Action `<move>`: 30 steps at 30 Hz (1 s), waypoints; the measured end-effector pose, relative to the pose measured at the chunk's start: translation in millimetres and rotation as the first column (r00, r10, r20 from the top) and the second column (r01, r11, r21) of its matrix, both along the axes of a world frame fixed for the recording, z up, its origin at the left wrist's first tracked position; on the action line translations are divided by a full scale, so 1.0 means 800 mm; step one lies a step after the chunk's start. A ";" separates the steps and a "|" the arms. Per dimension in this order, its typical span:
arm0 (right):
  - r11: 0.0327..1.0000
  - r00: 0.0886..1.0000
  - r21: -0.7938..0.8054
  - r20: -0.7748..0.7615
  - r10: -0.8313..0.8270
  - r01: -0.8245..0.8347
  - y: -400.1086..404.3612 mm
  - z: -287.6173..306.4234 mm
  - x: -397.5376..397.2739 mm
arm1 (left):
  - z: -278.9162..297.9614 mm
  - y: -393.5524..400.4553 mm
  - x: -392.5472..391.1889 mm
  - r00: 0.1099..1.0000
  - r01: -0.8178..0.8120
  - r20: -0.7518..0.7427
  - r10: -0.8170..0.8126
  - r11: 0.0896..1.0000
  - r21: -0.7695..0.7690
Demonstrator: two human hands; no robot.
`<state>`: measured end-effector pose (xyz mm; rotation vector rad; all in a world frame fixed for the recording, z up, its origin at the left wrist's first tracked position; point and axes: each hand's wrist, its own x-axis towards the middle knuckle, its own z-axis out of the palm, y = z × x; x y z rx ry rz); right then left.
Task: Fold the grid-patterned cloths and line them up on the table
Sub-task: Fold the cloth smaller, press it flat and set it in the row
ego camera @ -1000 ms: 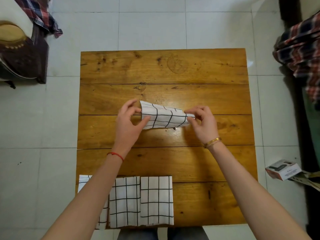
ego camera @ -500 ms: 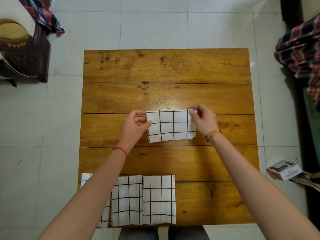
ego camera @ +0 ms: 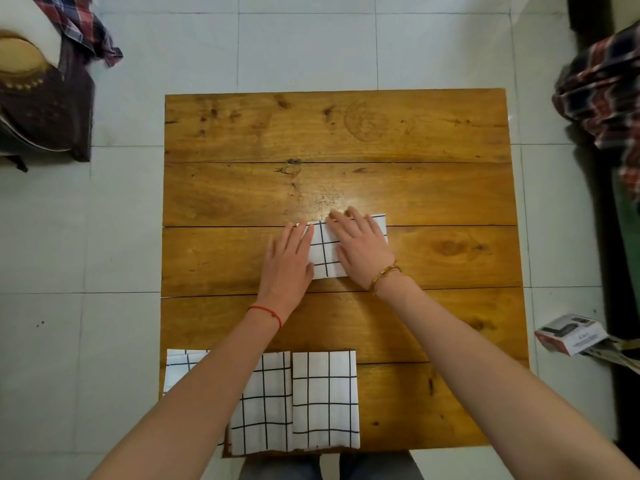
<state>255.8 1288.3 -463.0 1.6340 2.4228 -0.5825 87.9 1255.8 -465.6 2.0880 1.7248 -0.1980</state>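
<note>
A folded white cloth with a black grid (ego camera: 325, 251) lies flat in the middle of the wooden table (ego camera: 433, 188). My left hand (ego camera: 289, 263) presses its left part with straight fingers. My right hand (ego camera: 360, 245) lies flat over its right part, fingers spread toward the far edge. Three folded grid cloths sit side by side along the near edge: the right one (ego camera: 325, 398), the middle one (ego camera: 263, 407), and the left one (ego camera: 180, 367), which my left forearm mostly covers.
The table's far half and right side are bare wood. On the tiled floor a small box (ego camera: 569, 334) lies to the right. Plaid fabric (ego camera: 602, 95) hangs at the right, and a dark bag (ego camera: 41, 109) sits at the far left.
The cloth was held up by both hands at its ends, then lowered. It now lies flat on the table, with both hands pressing on top of it.
</note>
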 end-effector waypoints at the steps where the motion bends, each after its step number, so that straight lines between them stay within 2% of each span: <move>1: 0.999 0.999 -0.023 0.016 0.042 -0.041 -0.001 -0.003 -0.008 | -0.002 0.000 -0.001 0.999 0.022 -0.025 -0.023 1.000 -0.018; 5: 0.993 0.994 -0.098 0.082 0.073 -0.065 -0.009 -0.017 -0.025 | -0.012 0.000 -0.010 0.994 0.053 -0.092 -0.059 0.996 -0.065; 9: 0.996 0.990 -0.074 0.132 0.053 -0.044 -0.016 -0.021 -0.011 | -0.019 0.000 -0.018 0.991 0.075 -0.108 -0.084 0.994 -0.084; 16: 0.968 0.952 -0.035 0.196 -0.237 0.248 -0.033 -0.020 0.059 | -0.019 0.000 -0.025 0.994 0.053 -0.088 -0.062 0.993 -0.108; 20: 0.949 0.943 -0.033 0.130 -0.307 0.313 -0.032 -0.015 0.055 | -0.016 0.000 -0.023 0.994 0.052 -0.094 -0.064 0.992 -0.119; 22: 0.959 0.956 -0.001 0.084 -0.282 0.283 -0.033 -0.008 0.044 | -0.010 -0.004 -0.024 0.996 0.054 -0.071 -0.057 0.997 -0.053; 26: 0.995 0.996 0.032 0.010 -0.093 0.093 -0.057 0.002 0.017 | -0.005 -0.040 -0.032 0.988 0.136 0.048 -0.150 0.967 0.215; 30: 0.998 0.998 -0.044 0.020 0.055 -0.054 -0.091 -0.004 -0.004 | -0.009 -0.077 -0.039 0.979 0.195 0.024 -0.201 0.969 0.153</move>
